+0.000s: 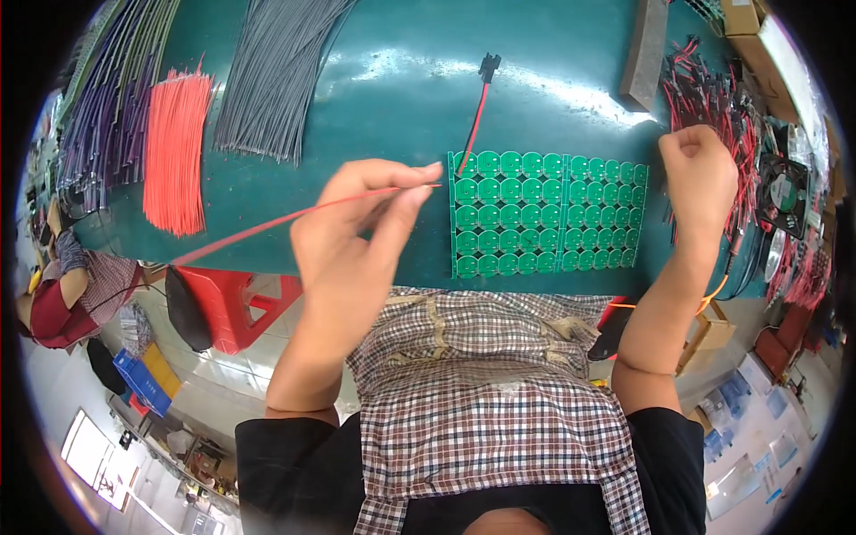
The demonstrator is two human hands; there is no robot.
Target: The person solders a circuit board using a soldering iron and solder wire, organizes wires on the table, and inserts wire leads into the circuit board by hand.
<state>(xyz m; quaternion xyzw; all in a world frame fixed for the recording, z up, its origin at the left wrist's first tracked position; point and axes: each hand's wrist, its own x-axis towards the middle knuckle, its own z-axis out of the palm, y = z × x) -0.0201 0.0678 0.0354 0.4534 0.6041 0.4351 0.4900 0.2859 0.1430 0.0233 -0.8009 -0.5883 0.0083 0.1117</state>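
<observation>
Single head view: I look steeply down from the wearer's head, close over the green table, whose far side lies toward the top; the checked apron fills the near edge, and fisheye bending curves the rim.

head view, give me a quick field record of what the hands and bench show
left hand: pinches a red wire near its tip, the tip just left of the green panel
right hand: closed, beside the lead pile; what it holds cannot be told
green panel: grid of round boards, flat on the bench
lead: red and black, black plug, its end at the panel's top left corner
wire bundles: red, grey, purple, at the left
</observation>
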